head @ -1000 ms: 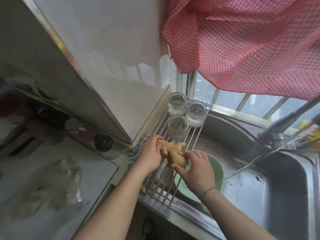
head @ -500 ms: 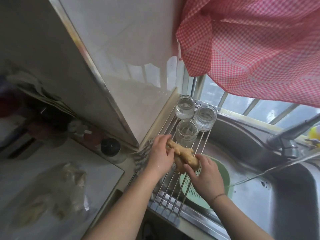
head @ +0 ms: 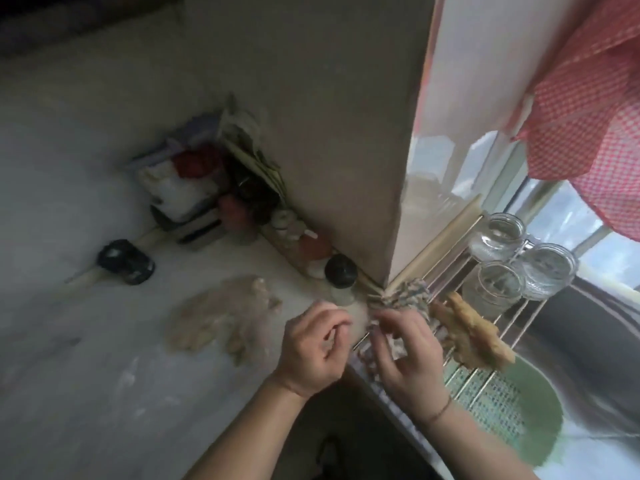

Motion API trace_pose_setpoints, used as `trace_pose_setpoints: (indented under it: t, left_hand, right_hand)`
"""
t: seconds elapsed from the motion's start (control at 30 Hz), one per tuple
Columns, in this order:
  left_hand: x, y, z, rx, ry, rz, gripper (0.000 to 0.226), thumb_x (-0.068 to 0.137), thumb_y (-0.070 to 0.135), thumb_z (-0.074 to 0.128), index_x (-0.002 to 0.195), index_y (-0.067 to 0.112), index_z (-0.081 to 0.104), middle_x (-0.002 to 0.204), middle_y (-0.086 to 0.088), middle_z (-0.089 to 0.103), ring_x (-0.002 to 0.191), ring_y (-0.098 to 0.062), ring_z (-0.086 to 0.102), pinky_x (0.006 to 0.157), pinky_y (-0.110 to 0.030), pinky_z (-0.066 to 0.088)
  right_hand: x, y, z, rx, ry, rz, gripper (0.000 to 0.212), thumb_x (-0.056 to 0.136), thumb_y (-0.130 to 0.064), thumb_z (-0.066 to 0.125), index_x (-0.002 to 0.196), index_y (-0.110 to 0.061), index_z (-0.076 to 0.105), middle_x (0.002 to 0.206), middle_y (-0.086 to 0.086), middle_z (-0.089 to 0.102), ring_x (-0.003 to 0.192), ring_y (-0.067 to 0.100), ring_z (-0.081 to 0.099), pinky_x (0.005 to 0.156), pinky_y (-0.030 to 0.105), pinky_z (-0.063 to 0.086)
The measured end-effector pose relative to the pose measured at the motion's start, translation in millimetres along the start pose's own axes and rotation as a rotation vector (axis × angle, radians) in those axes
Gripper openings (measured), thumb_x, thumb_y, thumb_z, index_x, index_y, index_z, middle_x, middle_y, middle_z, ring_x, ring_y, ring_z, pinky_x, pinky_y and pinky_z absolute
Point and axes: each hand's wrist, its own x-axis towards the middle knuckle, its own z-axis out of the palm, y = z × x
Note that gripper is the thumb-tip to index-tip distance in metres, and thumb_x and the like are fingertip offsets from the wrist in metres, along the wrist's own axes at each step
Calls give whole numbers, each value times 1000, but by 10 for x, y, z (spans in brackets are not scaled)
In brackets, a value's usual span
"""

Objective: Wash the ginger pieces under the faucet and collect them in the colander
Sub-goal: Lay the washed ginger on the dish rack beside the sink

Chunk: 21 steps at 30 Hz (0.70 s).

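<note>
Sitting on the wire rack [head: 512, 327] over the sink is the ginger piece [head: 471, 336], a big knobbly chunk lying across the bars just right of the right hand [head: 408, 355], not touched by either hand as far as I can see. Below it and further right of that hand, under the rack bars, is the green colander [head: 540, 420], partly covered by the rack, and I can't make out any ginger inside it. The right hand has its fingers loosely bent over the rack's near corner, with something pale and crumpled right under the fingertips; it's blurry, so I can't tell whether it's actually pinching that or just hovering. The left hand [head: 311, 351] is just beside it to the left, over the counter edge, fingers curled inward with the thumb near the index finger; looks like it holds nothing, but the blur makes it hard to be sure. Just past the right hand's fingertips sits a striped rag [head: 405, 296] bunched at the wall corner. Beyond the ginger, at the far end of the rack, are three glass jars [head: 519, 265] standing close together. Left of the left hand, on the countertop [head: 86, 375], lies a crumpled clear plastic bag [head: 221, 313], and further out a black-lidded jar [head: 341, 271] against the wall and a dark round thing [head: 125, 261]. A red checked curtain [head: 588, 116] hangs at upper right.
</note>
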Motion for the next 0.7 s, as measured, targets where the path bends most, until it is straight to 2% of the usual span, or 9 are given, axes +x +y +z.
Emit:
trace_pose_setpoints:
  t: [0.07, 0.17, 0.23, 0.3, 0.37, 0.43, 0.5, 0.57, 0.7]
  left_hand:
    - [-127, -142, -369, 67, 154, -37, 24, 91, 10, 50, 79, -4, 67, 80, -9, 62, 74, -17, 57, 65, -26, 49]
    - [-400, -383, -839, 154, 289, -160, 16, 89, 11, 48, 80, 8, 61, 77, -3, 57, 70, -14, 53, 64, -25, 44]
    - [-608, -532, -1058, 196, 316, -277, 12, 89, 15, 48, 82, 18, 57, 75, 2, 57, 68, -12, 53, 63, -25, 45]
    - [-771, -661, -1181, 256, 247, -447, 10, 85, 21, 48, 81, 25, 56, 75, 5, 58, 67, -11, 53, 61, -30, 46]
    - [-864, -814, -1253, 366, 97, -665, 10, 79, 24, 51, 83, 25, 60, 88, 3, 60, 77, -16, 59, 69, -35, 49]
    - [-901, -958, -1317, 467, -82, -890, 24, 79, 20, 57, 101, 22, 65, 117, -3, 58, 102, -24, 62, 86, -36, 51]
    - [-909, -1061, -1383, 523, -190, -997, 38, 82, 15, 58, 120, 19, 60, 137, -8, 50, 121, -30, 55, 99, -37, 46]
    - [-892, -1126, -1441, 492, -170, -984, 41, 81, 7, 58, 122, 14, 62, 135, -14, 54, 122, -33, 54, 102, -35, 43]
    - [-776, -1226, -1543, 396, -93, -1122, 41, 89, 9, 54, 130, 10, 57, 125, -16, 65, 115, -31, 61, 90, -25, 41]
  right_hand:
    - [31, -248, 233, 118, -72, -124, 14, 85, -7, 57, 98, -13, 59, 84, 4, 61, 76, 18, 57, 66, 31, 48]
    - [32, -611, 563, 238, -283, -292, 15, 83, 0, 60, 96, -5, 63, 90, 6, 61, 80, 26, 58, 71, 32, 49]
    - [27, -796, 805, 243, -456, -376, 14, 84, -3, 60, 98, -4, 66, 91, 9, 63, 83, 27, 58, 74, 32, 49]
    - [36, -923, 1060, 172, -633, -404, 19, 85, -7, 59, 102, -7, 67, 93, 9, 64, 84, 27, 58, 75, 32, 50]
    - [37, -992, 1341, 56, -782, -352, 25, 83, -12, 56, 106, -9, 66, 96, 9, 65, 85, 26, 59, 76, 33, 49]
    - [57, -1042, 1628, -74, -878, -220, 29, 84, -12, 53, 110, -10, 65, 105, 11, 65, 94, 31, 62, 79, 35, 50]
    - [116, -1106, 1886, -183, -974, -90, 33, 89, -12, 50, 120, -11, 61, 121, 13, 60, 108, 32, 59, 90, 35, 47]
    - [176, -1148, 2137, -286, -1069, 14, 35, 92, -13, 46, 126, -9, 57, 128, 14, 57, 116, 31, 55, 97, 34, 43]
    - [151, -1007, 2650, -353, -1088, 156, 35, 89, -16, 45, 117, -14, 66, 116, 11, 67, 111, 28, 62, 92, 32, 51]
